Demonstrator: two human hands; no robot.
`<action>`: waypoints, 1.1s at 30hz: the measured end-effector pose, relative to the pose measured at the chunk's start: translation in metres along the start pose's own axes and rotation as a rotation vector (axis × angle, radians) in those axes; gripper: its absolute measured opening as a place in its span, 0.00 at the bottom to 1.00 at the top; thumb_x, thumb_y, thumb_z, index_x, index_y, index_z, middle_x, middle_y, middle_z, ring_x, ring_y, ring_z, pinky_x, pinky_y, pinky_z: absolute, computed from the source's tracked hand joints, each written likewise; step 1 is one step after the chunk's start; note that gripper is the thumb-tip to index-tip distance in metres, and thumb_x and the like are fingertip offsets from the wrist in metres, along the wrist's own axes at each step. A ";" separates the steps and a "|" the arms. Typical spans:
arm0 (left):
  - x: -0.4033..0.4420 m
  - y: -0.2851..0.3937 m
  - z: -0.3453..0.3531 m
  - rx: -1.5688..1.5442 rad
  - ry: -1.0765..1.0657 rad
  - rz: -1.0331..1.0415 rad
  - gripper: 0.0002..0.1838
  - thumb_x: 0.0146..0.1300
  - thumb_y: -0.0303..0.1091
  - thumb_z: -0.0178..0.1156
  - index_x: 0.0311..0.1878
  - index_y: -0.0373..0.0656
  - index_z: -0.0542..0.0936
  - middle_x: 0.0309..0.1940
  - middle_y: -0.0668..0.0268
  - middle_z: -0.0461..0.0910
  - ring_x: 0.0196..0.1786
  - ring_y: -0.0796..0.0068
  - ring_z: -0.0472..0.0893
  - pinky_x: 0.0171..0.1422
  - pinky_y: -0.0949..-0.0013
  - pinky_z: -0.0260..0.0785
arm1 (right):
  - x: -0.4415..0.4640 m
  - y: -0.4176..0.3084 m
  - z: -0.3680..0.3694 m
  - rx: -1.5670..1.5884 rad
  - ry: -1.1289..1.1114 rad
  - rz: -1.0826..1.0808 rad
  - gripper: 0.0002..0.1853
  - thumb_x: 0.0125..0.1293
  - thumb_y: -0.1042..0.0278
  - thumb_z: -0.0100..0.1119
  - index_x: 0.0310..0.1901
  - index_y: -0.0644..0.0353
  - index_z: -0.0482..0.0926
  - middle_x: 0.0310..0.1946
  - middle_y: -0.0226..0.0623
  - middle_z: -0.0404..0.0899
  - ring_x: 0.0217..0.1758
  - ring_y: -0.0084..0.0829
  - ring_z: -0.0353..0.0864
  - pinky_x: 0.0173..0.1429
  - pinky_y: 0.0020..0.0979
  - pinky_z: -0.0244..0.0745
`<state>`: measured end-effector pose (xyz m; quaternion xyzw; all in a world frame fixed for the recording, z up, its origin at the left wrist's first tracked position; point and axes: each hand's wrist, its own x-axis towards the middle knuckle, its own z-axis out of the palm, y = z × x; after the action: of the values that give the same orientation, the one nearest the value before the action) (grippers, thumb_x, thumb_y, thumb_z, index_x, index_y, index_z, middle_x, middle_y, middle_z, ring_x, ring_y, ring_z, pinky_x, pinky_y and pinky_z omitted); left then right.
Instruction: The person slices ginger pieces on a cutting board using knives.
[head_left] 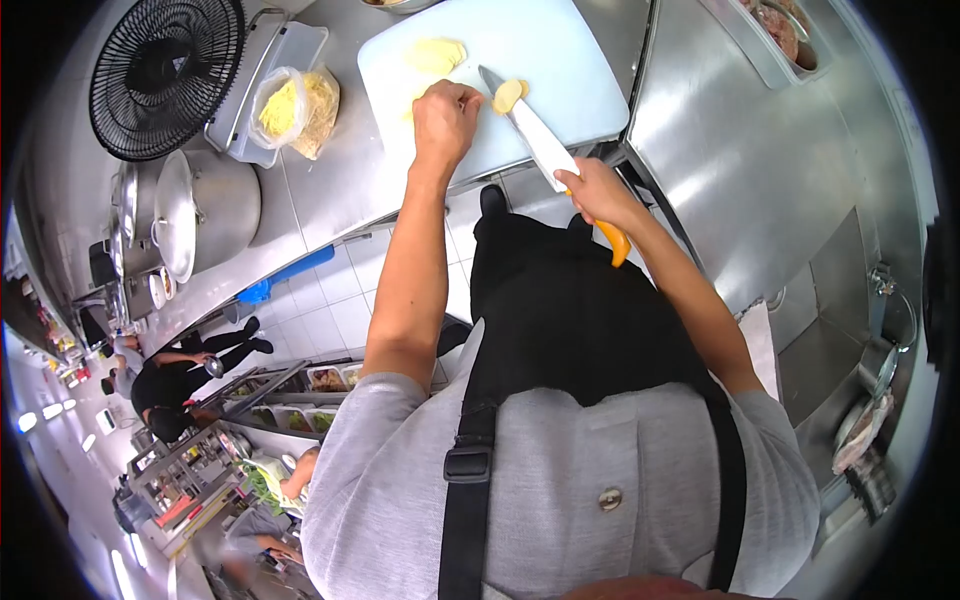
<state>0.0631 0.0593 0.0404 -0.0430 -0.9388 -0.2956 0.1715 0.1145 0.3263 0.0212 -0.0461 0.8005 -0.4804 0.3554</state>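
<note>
My right hand [598,192] is wrapped round the yellow handle of a knife [540,143], whose blade reaches up and left over a white cutting board [590,75]. Two pale yellow slices [509,95] lie on the blade near its tip. Left of the blade, my left hand [447,118] is over the board with its fingers bent together; what they hold, if anything, is hidden. More pale slices [436,56] lie on the board just above my left hand.
A bag of yellow shreds [283,110] in a plastic tub, a black fan [167,75] and a large metal pot [215,208] stand left. A meat container [778,35] is upper right, a sink [822,345] right. Other people work at lower left.
</note>
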 end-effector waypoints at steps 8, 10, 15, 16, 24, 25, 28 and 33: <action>-0.018 0.022 0.010 0.050 0.024 -0.007 0.08 0.60 0.32 0.79 0.39 0.39 0.95 0.35 0.52 0.90 0.37 0.55 0.89 0.45 0.57 0.81 | 0.007 0.003 0.012 -0.007 -0.051 -0.024 0.24 0.84 0.53 0.56 0.45 0.73 0.81 0.20 0.42 0.79 0.16 0.36 0.82 0.28 0.43 0.80; -0.027 0.022 0.015 0.075 0.060 0.013 0.07 0.59 0.31 0.79 0.40 0.40 0.95 0.34 0.52 0.89 0.35 0.52 0.88 0.44 0.55 0.81 | -0.005 -0.001 0.009 -0.025 -0.066 -0.035 0.23 0.84 0.53 0.55 0.45 0.72 0.80 0.20 0.42 0.78 0.17 0.36 0.83 0.27 0.43 0.80; -0.040 -0.001 0.018 0.130 0.098 -0.105 0.05 0.59 0.32 0.77 0.37 0.44 0.95 0.32 0.58 0.86 0.43 0.52 0.86 0.49 0.48 0.71 | -0.010 -0.010 0.015 -0.070 -0.077 -0.032 0.23 0.85 0.53 0.55 0.46 0.73 0.80 0.21 0.41 0.79 0.18 0.35 0.84 0.28 0.41 0.81; -0.040 -0.006 0.014 0.150 0.113 -0.104 0.05 0.59 0.32 0.77 0.37 0.44 0.95 0.32 0.59 0.86 0.43 0.52 0.86 0.49 0.48 0.71 | -0.010 -0.010 0.015 -0.084 -0.081 -0.032 0.23 0.85 0.54 0.55 0.46 0.73 0.80 0.21 0.41 0.79 0.18 0.35 0.84 0.28 0.41 0.81; -0.022 -0.061 -0.027 0.341 0.058 -0.276 0.24 0.63 0.38 0.77 0.61 0.43 0.89 0.57 0.51 0.85 0.60 0.50 0.83 0.66 0.48 0.76 | -0.044 -0.001 -0.013 -0.044 -0.079 0.086 0.21 0.84 0.54 0.57 0.45 0.70 0.78 0.21 0.34 0.75 0.15 0.28 0.77 0.23 0.36 0.75; -0.015 -0.069 -0.033 0.322 -0.129 -0.342 0.29 0.63 0.40 0.78 0.66 0.42 0.85 0.64 0.49 0.80 0.66 0.48 0.80 0.69 0.47 0.75 | -0.039 0.005 -0.013 -0.040 -0.089 0.071 0.20 0.84 0.55 0.58 0.45 0.68 0.78 0.20 0.32 0.74 0.15 0.25 0.74 0.22 0.34 0.72; 0.005 -0.082 -0.044 0.222 -0.312 -0.327 0.25 0.62 0.39 0.78 0.60 0.40 0.86 0.60 0.48 0.82 0.63 0.46 0.81 0.69 0.47 0.76 | -0.032 0.005 -0.014 -0.033 -0.097 0.061 0.19 0.84 0.55 0.60 0.44 0.67 0.78 0.20 0.30 0.73 0.14 0.22 0.71 0.20 0.32 0.70; 0.009 -0.069 -0.049 0.172 -0.397 -0.315 0.19 0.62 0.37 0.77 0.51 0.37 0.87 0.53 0.46 0.85 0.58 0.45 0.85 0.65 0.52 0.78 | -0.032 0.002 -0.011 -0.021 -0.115 0.067 0.18 0.84 0.55 0.60 0.44 0.66 0.79 0.20 0.29 0.73 0.14 0.22 0.72 0.21 0.32 0.71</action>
<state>0.0564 -0.0251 0.0439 0.0613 -0.9709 -0.2235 -0.0610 0.1320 0.3491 0.0401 -0.0504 0.7849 -0.4565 0.4160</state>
